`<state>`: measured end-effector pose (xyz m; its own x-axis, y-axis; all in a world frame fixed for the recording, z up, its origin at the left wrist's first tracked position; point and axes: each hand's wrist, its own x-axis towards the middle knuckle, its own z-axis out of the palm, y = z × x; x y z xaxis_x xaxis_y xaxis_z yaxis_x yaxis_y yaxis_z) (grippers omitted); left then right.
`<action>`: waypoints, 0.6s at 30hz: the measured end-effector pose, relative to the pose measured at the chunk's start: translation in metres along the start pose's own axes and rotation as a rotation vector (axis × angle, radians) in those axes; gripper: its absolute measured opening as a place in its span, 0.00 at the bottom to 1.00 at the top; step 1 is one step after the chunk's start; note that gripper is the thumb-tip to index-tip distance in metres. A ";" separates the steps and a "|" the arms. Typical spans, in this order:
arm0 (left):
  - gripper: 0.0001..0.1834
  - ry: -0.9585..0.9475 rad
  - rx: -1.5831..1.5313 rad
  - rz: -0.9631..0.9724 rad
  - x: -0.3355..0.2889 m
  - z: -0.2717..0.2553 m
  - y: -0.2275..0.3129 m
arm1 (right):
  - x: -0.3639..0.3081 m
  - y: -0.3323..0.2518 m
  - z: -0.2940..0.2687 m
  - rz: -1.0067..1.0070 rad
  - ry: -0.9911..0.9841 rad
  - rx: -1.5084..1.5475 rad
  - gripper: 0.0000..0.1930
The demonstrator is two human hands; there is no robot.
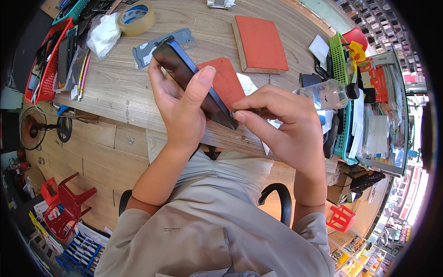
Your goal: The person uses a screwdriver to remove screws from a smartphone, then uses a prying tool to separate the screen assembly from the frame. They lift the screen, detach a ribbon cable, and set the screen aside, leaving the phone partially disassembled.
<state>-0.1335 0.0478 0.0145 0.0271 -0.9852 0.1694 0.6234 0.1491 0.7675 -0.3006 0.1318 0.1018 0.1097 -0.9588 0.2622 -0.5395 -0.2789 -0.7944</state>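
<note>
My left hand holds a dark smartphone with a blue edge, tilted above the near edge of the table. Its thumb lies along the phone's side, and the screen is black. At the phone's lower right end, my right hand pinches something tiny between thumb and forefinger against the edge; what it is I cannot make out. Beneath the phone, a flat red piece with rounded corners lies on the table. Behind the phone rests a grey phone-shaped plate, partly hidden by it.
A thick red block lies farther back on the wooden table. Clear tape, a white bag and a red basket are at left. On the right are a clear bottle, a green basket and a glass case.
</note>
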 end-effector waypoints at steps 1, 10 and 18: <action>0.45 -0.001 0.001 0.000 0.000 0.000 0.000 | 0.000 0.001 0.000 0.007 -0.006 0.019 0.07; 0.46 0.002 0.020 0.001 0.001 0.000 0.001 | 0.004 0.006 -0.002 0.125 -0.054 0.141 0.07; 0.45 0.001 0.029 -0.004 0.001 0.000 0.001 | 0.006 0.007 -0.006 0.192 -0.096 0.151 0.08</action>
<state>-0.1328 0.0471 0.0155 0.0255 -0.9858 0.1657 0.6003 0.1477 0.7860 -0.3089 0.1248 0.1011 0.0999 -0.9937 0.0508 -0.4281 -0.0890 -0.8993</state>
